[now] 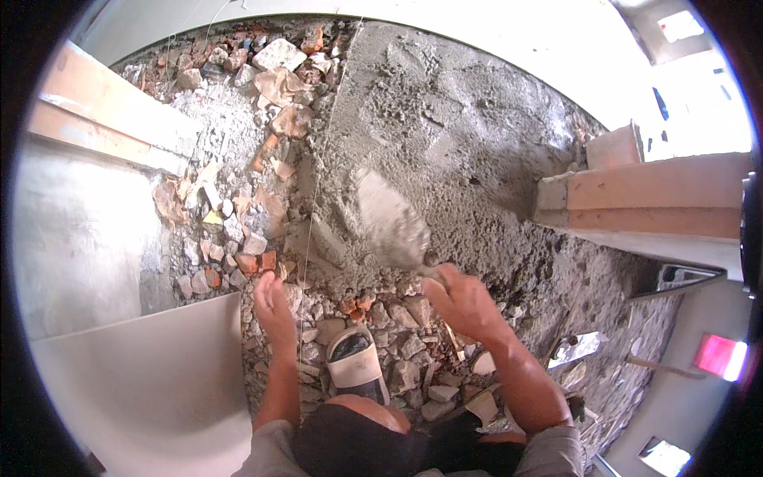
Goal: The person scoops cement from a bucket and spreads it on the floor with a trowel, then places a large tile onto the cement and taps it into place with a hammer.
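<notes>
Right hand (pixel 467 306) wrapped round trowel (pixel 395 224), out over wet gray mortar (pixel 485 119); left hand (pixel 275 314) empty, loosely spread, above rubble (pixel 407 346), near left.

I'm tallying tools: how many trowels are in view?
1: the mortar-coated trowel, held in the right hand, over or touching the wet mortar. Others may be hidden.

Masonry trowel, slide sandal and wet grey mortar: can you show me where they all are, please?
Masonry trowel (pixel 393 223): head view, on the middle of its smeared blade.
Slide sandal (pixel 355 371): head view, on its pale strap.
Wet grey mortar (pixel 453 151): head view, on its rough upper surface.
</notes>
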The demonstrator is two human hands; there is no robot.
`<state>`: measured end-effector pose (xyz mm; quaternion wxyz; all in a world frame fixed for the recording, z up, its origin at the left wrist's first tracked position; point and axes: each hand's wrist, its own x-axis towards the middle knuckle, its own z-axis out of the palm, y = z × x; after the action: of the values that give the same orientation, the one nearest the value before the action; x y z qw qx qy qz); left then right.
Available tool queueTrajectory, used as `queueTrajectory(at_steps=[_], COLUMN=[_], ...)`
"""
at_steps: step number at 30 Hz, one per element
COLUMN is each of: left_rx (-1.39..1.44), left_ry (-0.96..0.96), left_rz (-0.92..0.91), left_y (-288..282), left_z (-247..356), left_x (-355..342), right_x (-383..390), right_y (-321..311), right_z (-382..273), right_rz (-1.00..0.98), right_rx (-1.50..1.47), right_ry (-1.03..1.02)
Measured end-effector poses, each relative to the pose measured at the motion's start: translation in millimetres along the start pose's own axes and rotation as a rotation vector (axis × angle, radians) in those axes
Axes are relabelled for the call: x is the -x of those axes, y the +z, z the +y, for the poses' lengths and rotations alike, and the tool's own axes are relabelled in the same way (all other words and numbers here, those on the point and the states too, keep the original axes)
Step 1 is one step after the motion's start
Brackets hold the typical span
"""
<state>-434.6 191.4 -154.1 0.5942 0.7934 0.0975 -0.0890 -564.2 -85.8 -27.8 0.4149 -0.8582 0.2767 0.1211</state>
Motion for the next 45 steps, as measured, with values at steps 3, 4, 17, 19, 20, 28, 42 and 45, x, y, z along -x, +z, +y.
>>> queueTrajectory(at_steps=[3, 4, 17, 19, 20, 28, 42, 45], left_rx=[0.009, 0.035, -1.066, -1.105, -1.115, -1.099, -1.137, -1.133], left_ry=[0.108, 0.151, 0.673, 0.737, 0.732, 0.779, 0.750, 0.767], left_rz=[0.049, 0.019, 0.079, 0.101, 0.088, 0.070, -0.006, -0.005], left_y=[6.4, 9.9, 119.6, 121.4, 120.8, 121.9, 123.0, 123.0], left_z=[8.4, 12.0, 29.3, 20.9, 18.1, 28.0, 38.6, 40.4], left_x=[-26.5, -38.0, -257.4, -257.4, -256.8, -260.5, -259.4, -259.6], right_x=[14.6, 12.6, -241.8, -293.6, -317.2, -413.7, -259.7, -264.1], right_y=[-19.1, -23.8, -143.9, -143.6, -138.9, -140.9, -283.0, -255.6], right_z=[24.7, 33.7, -18.0, -34.2, -40.9, -36.0, 128.9, 90.7], right_rz=[0.054, 0.030, 0.397, 0.399, 0.382, 0.362, 0.484, 0.454], right_rx=[0.036, 0.230, 0.815, 0.855, 0.844, 0.895, 0.849, 0.725], right_ry=[0.059, 0.087, 0.106, 0.087, 0.115, 0.073, 0.825, 0.642])
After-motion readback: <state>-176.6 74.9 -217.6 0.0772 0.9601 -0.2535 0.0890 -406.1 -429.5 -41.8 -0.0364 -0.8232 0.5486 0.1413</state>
